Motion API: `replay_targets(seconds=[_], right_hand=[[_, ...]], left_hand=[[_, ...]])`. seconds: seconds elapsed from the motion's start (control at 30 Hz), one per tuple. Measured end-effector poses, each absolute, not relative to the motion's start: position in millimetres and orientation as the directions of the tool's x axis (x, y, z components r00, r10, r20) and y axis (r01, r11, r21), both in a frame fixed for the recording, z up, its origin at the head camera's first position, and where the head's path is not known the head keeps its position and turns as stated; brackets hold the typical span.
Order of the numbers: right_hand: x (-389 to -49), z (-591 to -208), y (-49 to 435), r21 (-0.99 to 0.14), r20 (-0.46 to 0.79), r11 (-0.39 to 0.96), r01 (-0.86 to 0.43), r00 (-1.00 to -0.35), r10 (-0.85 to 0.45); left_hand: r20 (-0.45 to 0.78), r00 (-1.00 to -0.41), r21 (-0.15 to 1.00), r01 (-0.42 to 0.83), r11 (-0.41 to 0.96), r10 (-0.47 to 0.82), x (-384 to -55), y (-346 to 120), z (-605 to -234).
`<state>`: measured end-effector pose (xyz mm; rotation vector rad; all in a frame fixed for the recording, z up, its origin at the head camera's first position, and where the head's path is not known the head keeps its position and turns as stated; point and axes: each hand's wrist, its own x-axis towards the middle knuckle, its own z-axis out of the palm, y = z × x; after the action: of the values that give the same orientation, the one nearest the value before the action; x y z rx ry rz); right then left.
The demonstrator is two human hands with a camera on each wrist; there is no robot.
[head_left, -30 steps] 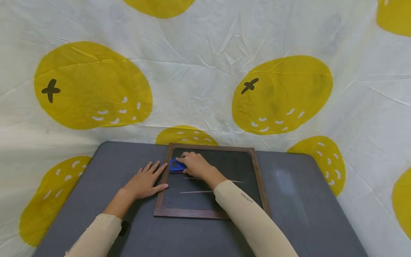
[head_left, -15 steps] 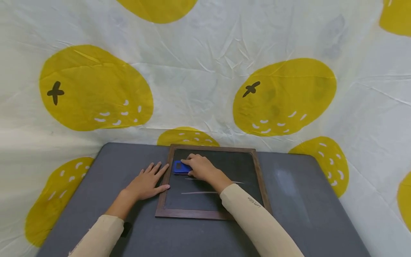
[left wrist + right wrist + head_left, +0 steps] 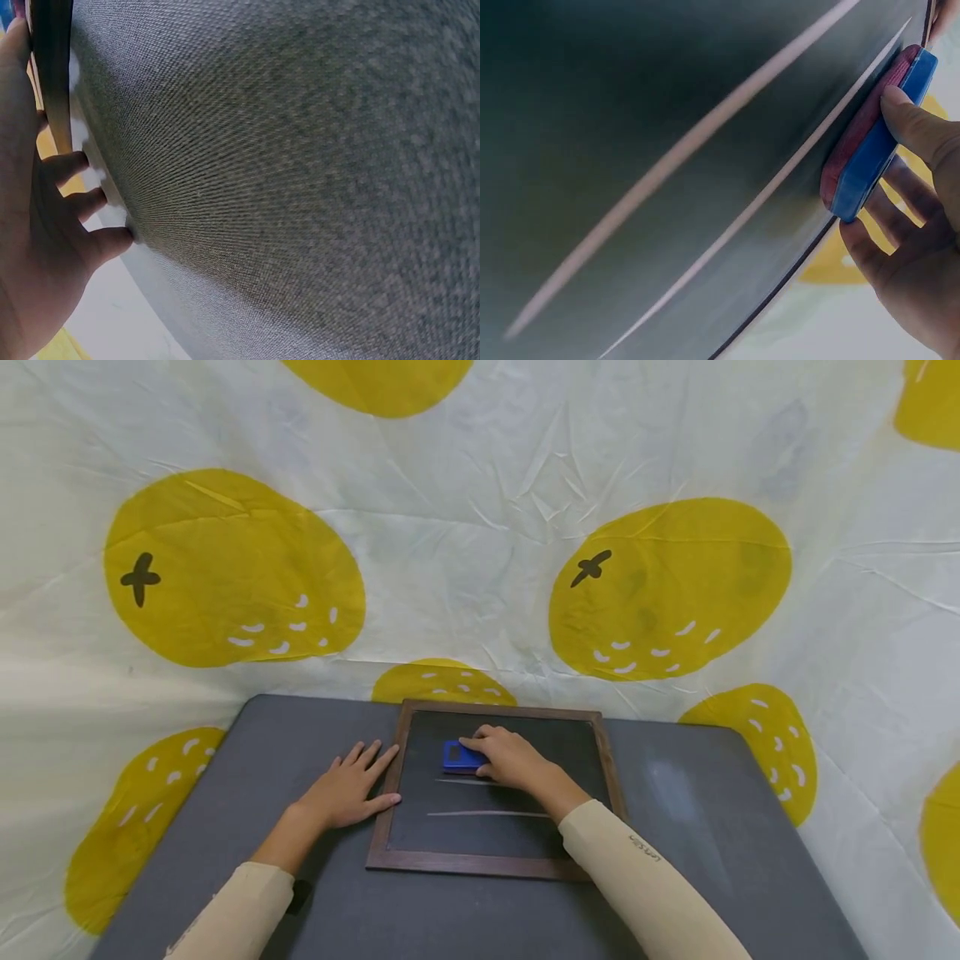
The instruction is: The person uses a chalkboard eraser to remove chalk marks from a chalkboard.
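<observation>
A chalkboard [image 3: 480,837] with a brown wooden frame lies on the grey table. Two pale chalk lines [image 3: 487,814] run across it. My right hand [image 3: 519,762] grips a blue chalkboard eraser [image 3: 459,758] by its sides, over the upper middle of the board. In the right wrist view the eraser's reddish felt [image 3: 862,124] faces the board, just above the farther line. My left hand [image 3: 347,791] lies with fingers spread at the board's left side, its thumb and index fingertip on the frame. The left wrist view shows its other fingertips [image 3: 116,238] touching the table.
The grey table [image 3: 450,922] extends around the board, with a pale smear [image 3: 678,797] on its right part. Behind and beside it hangs a white cloth [image 3: 450,568] printed with yellow fruit shapes. A dark band [image 3: 300,896] shows under the left sleeve.
My right hand has slid the eraser rightward from the board's left edge toward the middle. The left hand has stayed at the frame. The view has shifted slightly.
</observation>
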<state>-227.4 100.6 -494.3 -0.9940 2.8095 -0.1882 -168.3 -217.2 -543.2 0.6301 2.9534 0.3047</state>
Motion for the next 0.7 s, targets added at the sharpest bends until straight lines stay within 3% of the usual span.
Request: replay_targets(seconds=[0.7], right_hand=[[-210.6,-499.8,238.8,-0.186,0.000,0.798,-0.573,-0.812,-0.583]], left_hand=[[-0.072,-0.909,0.230,0.386,0.894,0.411,-168.5,-218.4,-544.9]])
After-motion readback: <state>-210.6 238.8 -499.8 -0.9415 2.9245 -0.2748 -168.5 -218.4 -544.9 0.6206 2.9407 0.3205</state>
